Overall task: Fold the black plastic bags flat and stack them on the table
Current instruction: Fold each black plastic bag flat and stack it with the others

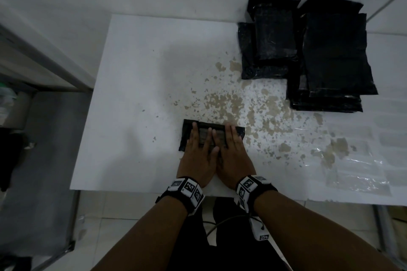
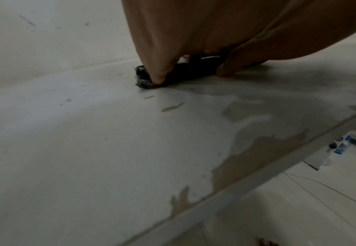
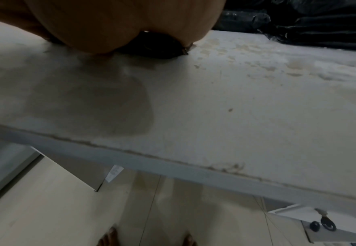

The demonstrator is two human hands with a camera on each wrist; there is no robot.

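Observation:
A small folded black plastic bag (image 1: pixel 187 126) lies near the front middle of the white table (image 1: pixel 136 72). Both hands lie flat on it side by side, fingers straight. My left hand (image 1: pixel 199 147) covers its left half, and my right hand (image 1: pixel 231 147) covers its right half. In the left wrist view the left hand (image 2: pixel 185 41) presses the black bag (image 2: pixel 185 69) down against the tabletop. In the right wrist view the palm of the right hand (image 3: pixel 122 25) rests over the bag (image 3: pixel 158 48). Most of the bag is hidden under the hands.
Two heaps of black bags sit at the far right of the table: a smaller stack (image 1: pixel 268 37) and a larger pile (image 1: pixel 332 57). Clear plastic sheeting (image 1: pixel 356 167) lies at the right front. The tabletop paint is chipped in brownish patches (image 1: pixel 231 103). A grey cabinet (image 1: pixel 33 59) stands left.

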